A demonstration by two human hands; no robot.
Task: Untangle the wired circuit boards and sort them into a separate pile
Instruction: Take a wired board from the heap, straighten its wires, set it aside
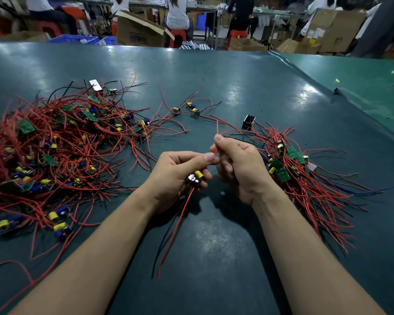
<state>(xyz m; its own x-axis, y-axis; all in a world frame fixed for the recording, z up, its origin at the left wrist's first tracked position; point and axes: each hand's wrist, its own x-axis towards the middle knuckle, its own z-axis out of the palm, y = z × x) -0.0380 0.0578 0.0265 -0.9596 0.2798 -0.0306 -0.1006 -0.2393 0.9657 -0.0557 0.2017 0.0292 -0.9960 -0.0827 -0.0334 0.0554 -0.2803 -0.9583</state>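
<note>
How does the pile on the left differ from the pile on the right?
The left pile is bigger and sprawls, wires crossing every way; the right pile is smaller, its wires mostly fanned one way. Left boards lie scattered; right boards cluster together. Both hold green circuit boards with red and black wires.

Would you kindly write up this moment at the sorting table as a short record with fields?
setting: green table mat, workshop behind
left hand: grips a small circuit board with a yellow capacitor; its red and black leads hang toward the person
right hand: pinches a red wire between thumb and fingers
tangled pile: large, on the left
sorted pile: smaller, on the right, wires fanned out
stray boards: a few, beyond the hands
black block: upright, at the sorted pile's far end
</note>
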